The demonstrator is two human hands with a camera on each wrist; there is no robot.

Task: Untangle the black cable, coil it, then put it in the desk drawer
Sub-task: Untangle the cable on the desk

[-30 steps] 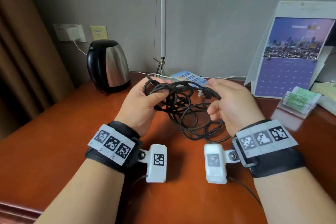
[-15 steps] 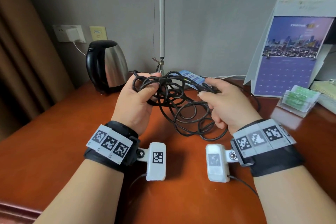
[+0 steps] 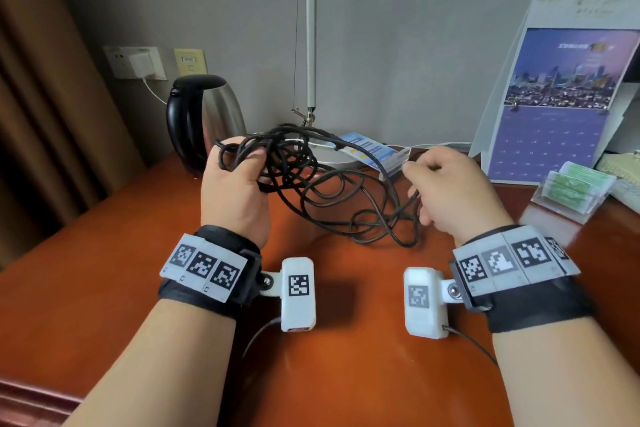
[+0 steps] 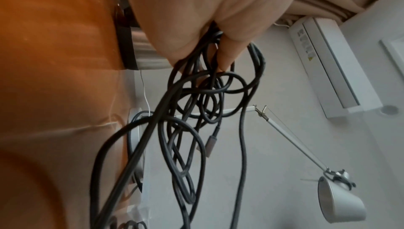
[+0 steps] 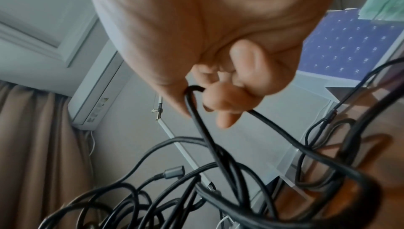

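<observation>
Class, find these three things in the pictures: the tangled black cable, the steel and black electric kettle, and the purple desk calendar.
tangled black cable (image 3: 298, 163), head view, on the knotted bunch beside the left hand.
steel and black electric kettle (image 3: 221, 114), head view, on its steel body.
purple desk calendar (image 3: 554, 139), head view, on the date grid.

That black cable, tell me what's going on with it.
A person is untangling it above the wooden desk. The left hand grips the knotted bunch of the black cable, and the right hand pinches one strand and draws it off to the side. Loose loops sag between the hands down to the desk. It is still tangled, not coiled. A kettle stands behind.
</observation>
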